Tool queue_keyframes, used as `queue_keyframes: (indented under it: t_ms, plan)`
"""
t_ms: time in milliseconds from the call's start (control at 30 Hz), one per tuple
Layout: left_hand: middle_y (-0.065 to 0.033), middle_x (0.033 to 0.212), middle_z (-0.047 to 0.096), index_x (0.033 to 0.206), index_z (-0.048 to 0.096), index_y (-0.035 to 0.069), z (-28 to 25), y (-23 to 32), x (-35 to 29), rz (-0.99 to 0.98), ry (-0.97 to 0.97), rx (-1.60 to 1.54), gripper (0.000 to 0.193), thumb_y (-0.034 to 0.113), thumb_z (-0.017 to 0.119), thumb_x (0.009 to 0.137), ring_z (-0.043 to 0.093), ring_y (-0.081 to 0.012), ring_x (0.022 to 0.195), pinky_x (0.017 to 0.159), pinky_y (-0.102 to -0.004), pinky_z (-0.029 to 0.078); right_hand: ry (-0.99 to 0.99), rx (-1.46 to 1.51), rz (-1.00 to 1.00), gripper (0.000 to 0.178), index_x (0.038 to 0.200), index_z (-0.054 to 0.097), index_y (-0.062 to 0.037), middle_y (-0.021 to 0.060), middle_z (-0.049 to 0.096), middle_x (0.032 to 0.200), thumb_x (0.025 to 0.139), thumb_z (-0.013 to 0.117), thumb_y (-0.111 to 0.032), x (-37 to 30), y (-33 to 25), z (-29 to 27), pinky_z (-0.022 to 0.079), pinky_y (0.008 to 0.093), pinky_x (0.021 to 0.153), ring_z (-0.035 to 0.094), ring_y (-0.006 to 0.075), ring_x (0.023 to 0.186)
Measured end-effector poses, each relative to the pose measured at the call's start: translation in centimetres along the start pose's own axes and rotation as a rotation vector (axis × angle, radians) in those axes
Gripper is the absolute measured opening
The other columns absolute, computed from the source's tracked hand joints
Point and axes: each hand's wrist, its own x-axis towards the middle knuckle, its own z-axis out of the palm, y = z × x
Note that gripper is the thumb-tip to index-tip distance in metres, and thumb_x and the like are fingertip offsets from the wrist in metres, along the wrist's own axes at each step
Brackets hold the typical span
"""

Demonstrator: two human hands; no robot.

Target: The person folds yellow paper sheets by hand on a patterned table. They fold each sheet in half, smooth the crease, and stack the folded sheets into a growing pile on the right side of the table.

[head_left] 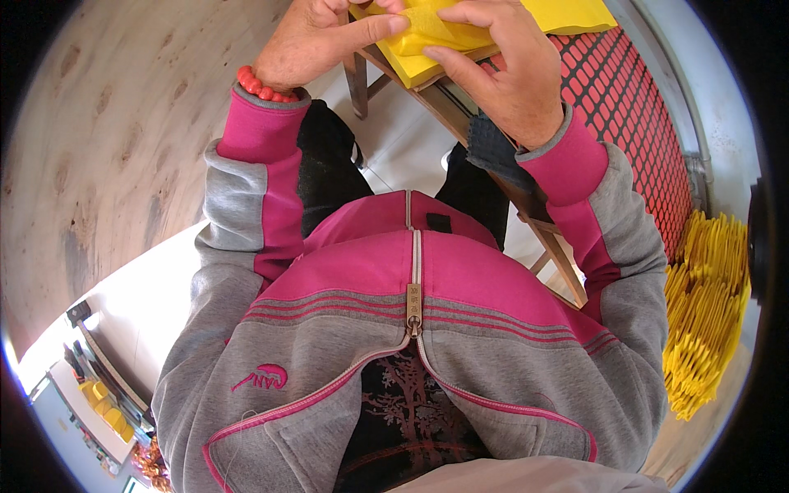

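Bright yellow thin cloth (pixel 440 34), folded over itself, lies at the top edge of the view between my two hands. My left hand (pixel 320 34), with a red bead bracelet at its wrist, pinches the left side of the cloth, its thumb on top. On the other side, my right hand (pixel 519 78) grips a fold of the cloth, thumb at the near edge and forefinger farther up. Part of the left fingers is cut off by the frame. More yellow cloth (pixel 571 15) spreads beyond the right hand.
A wooden stand or bench (pixel 460 123) is beneath the cloth, with dark grey fabric (pixel 497 152) hanging at its side. Red material with a black grid pattern (pixel 629 115) lies to the right. A stack of folded yellow pieces (pixel 707 312) stands by the wall. A wooden board (pixel 107 148) fills the left.
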Motion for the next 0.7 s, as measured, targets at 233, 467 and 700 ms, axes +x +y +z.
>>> queue_keyframes:
  t_ms: [233, 467, 700]
  plan:
    - [0.0047, 0.090, 0.062, 0.095, 0.065, 0.005, 0.52, -0.09, -0.16, -0.077, 0.052, -0.195, 0.004, 0.004, 0.066, 0.099, 0.056, -0.0046, 0.084, 0.074, -0.0229, 0.047, -0.051, -0.091, -0.139, 0.024, 0.095, 0.068, -0.0040, 0.0211, 0.065, 0.130, 0.076, 0.082, -0.006, 0.59, 0.01, -0.55, 0.051, 0.0448, 0.099, 0.064, 0.0387, 0.118]
    - [0.0052, 0.091, 0.061, 0.096, 0.065, 0.004, 0.59, -0.28, -0.08, -0.060, 0.056, -0.202, 0.004, 0.004, 0.066, 0.099, 0.055, -0.0043, 0.083, 0.074, -0.0221, 0.047, 0.002, -0.014, -0.157, 0.018, 0.089, 0.067, -0.0043, 0.0190, 0.068, 0.125, 0.077, 0.080, -0.005, 0.54, 0.26, 0.03, 0.049, 0.0472, 0.101, 0.064, 0.0399, 0.120]
    - [0.0027, 0.094, 0.062, 0.099, 0.063, 0.003, -0.09, 0.21, -0.38, -0.097, 0.019, -0.191, 0.006, 0.001, 0.066, 0.094, 0.057, -0.0074, 0.086, 0.077, -0.0247, 0.046, -0.003, -0.001, -0.099, 0.020, 0.089, 0.064, -0.0032, 0.0195, 0.070, 0.121, 0.077, 0.081, -0.003, 0.23, 0.53, 0.40, 0.051, 0.0454, 0.100, 0.066, 0.0411, 0.117]
